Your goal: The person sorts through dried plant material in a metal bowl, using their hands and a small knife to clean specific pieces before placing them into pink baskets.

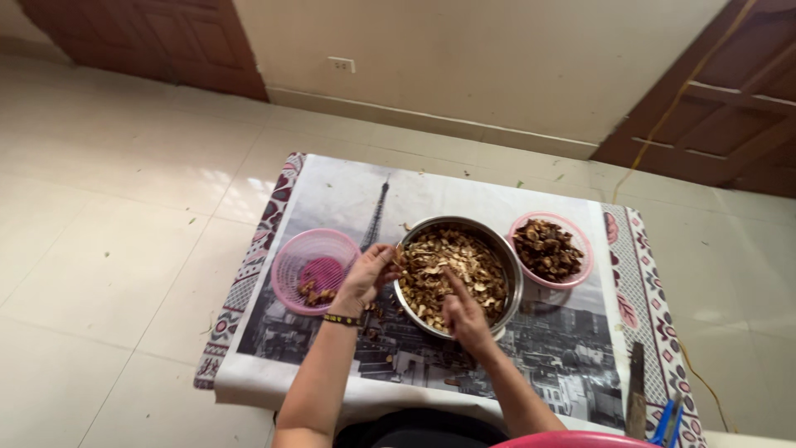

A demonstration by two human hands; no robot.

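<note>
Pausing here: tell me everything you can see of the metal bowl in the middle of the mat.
The metal bowl is round, deep and shiny, steel by its look, standing upright at the middle of the printed mat. It is filled nearly to the rim with tan and light-brown dried pieces. The left hand rests at its left rim; the right hand reaches over the near rim, a finger on the contents. Its right side appears to meet the pink basket of dark pieces; a second pink basket stands apart to its left.

Both hands at steel bowl (510,257) of shells: left hand (366,278) at rim, right hand (464,314) inside.
</note>
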